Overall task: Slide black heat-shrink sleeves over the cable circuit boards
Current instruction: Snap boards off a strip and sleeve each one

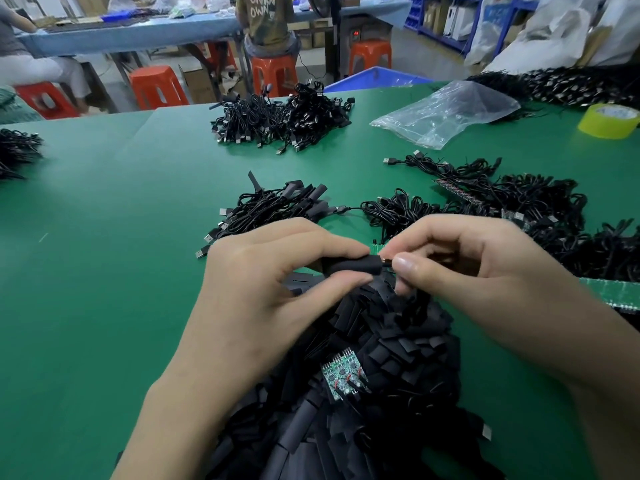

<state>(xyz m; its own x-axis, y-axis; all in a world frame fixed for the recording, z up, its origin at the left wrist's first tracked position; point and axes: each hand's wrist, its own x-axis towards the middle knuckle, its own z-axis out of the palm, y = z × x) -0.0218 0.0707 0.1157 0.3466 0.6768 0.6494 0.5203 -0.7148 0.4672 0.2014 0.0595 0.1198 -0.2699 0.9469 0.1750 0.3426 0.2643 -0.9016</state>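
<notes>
Frame centre: left hand (pixel 277 268) pinches black tubular heat-shrink sleeve (pixel 349 266); right hand (pixel 467 268) pinches thin black cable end (pixel 387 261) at its mouth; tilted entry may snag

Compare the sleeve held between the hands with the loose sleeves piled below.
The held sleeve is rounded and raised, pinched by the left hand; the piled sleeves mostly lie flat. The right hand pinches a part at the held sleeve's end; the piled sleeves look empty. Both are black.
</notes>
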